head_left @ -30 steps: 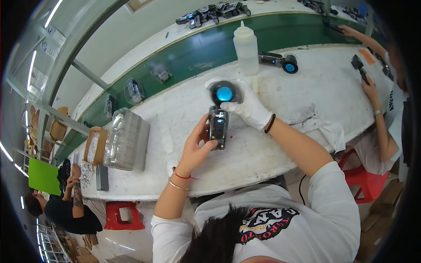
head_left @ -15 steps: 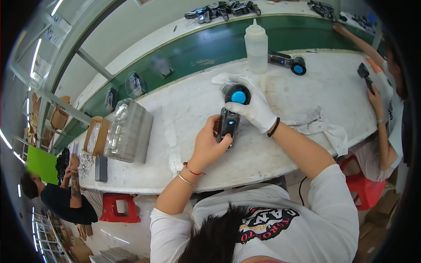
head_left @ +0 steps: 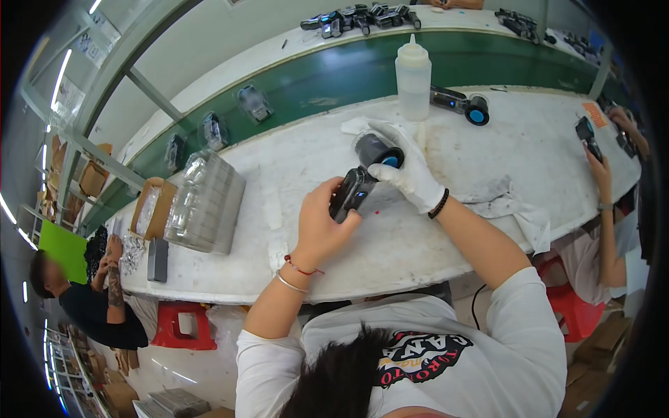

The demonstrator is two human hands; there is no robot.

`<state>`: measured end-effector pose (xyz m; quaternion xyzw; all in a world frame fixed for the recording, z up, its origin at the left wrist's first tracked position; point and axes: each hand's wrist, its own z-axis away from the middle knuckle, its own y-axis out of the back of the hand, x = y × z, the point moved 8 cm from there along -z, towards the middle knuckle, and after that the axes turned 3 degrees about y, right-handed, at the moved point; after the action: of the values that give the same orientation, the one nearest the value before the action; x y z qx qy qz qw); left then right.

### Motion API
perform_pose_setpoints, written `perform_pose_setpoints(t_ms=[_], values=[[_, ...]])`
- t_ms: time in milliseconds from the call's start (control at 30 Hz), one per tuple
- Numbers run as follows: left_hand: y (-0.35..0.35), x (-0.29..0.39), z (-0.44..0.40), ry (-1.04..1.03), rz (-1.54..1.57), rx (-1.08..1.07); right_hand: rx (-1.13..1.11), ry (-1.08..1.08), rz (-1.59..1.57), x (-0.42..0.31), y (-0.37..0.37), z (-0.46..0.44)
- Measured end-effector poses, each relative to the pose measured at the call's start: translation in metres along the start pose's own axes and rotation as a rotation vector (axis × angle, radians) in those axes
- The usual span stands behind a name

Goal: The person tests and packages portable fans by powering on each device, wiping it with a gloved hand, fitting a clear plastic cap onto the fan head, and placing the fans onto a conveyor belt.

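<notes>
My bare left hand wraps round the handle of a dark handheld device, which has a small lit display. The device's wide cylindrical head has a blue disc in its end, now partly turned away. My right hand, in a white glove, grips that head. Something white, like a cloth, shows beyond the gloved fingers; I cannot tell whether they hold it. A similar device lies on the table behind a translucent squeeze bottle.
A crumpled white cloth lies right of my forearm. Clear plastic trays and a cardboard box stand left. The green conveyor carries several packaged devices. A co-worker's hand holds another device at right; another person sits left.
The device has been tilted and turned, so its blue disc faces more to the right and less shows. The co-worker's far arm at right has come back from the conveyor towards the table.
</notes>
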<state>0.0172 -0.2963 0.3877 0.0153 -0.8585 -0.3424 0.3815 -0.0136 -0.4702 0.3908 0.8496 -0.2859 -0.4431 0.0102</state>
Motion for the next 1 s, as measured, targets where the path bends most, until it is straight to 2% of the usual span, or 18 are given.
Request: perform_pose_setpoints(t_ms=[67, 333, 400, 433, 467, 500, 533, 567, 600, 667, 733, 767, 800, 867, 933, 967, 1000], values=[[0.004, 0.000, -0.001, -0.017, -0.008, 0.022, 0.089, -0.029, -0.160, 0.009, 0.002, 0.002], [0.013, 0.007, -0.002, -0.067, -0.091, 0.057, 0.085, -0.042, -0.172, 0.012, 0.002, 0.001], [0.005, -0.011, -0.001, 0.168, 0.194, -0.059, 0.088, -0.038, -0.153, 0.011, 0.004, 0.001], [0.005, -0.017, -0.001, 0.168, 0.194, -0.061, 0.017, -0.035, -0.113, 0.009, 0.002, 0.000], [-0.004, -0.035, 0.002, 0.274, 0.412, -0.119, -0.054, -0.032, -0.073, 0.007, -0.001, -0.001], [-0.011, -0.038, 0.002, 0.378, 0.631, -0.178, -0.052, -0.032, -0.072, 0.004, 0.000, -0.002], [-0.011, -0.030, 0.005, 0.478, 0.738, -0.198, -0.004, 0.059, -0.034, -0.007, 0.003, -0.003], [-0.009, -0.033, 0.004, 0.476, 0.738, -0.201, 0.045, 0.151, 0.006, -0.016, 0.006, -0.004], [-0.015, -0.042, 0.008, 0.604, 0.827, -0.289, 0.048, 0.151, 0.007, -0.014, 0.006, -0.005], [-0.029, -0.054, 0.016, 0.789, 0.980, -0.384, 0.033, 0.046, 0.028, -0.001, 0.003, -0.008], [-0.032, -0.043, 0.014, 0.782, 1.194, -0.447, 0.012, -0.004, 0.054, -0.003, 0.004, -0.008], [-0.029, -0.037, 0.014, 0.831, 1.294, -0.515, -0.033, -0.106, 0.084, 0.000, 0.002, -0.008], [-0.027, -0.035, 0.014, 0.832, 1.292, -0.520, -0.076, -0.209, 0.114, 0.006, -0.001, -0.005], [-0.016, -0.029, 0.007, 0.671, 1.251, -0.474, -0.034, -0.173, 0.094, 0.008, 0.000, -0.003], [-0.009, -0.028, 0.005, 0.623, 1.161, -0.482, 0.001, -0.134, 0.072, -0.005, 0.002, -0.003], [-0.010, -0.030, 0.005, 0.641, 1.200, -0.506, -0.048, -0.337, -0.019, -0.005, 0.001, 0.000], [-0.010, -0.030, 0.006, 0.659, 1.238, -0.532, -0.074, -0.439, -0.067, -0.003, -0.002, 0.004]])
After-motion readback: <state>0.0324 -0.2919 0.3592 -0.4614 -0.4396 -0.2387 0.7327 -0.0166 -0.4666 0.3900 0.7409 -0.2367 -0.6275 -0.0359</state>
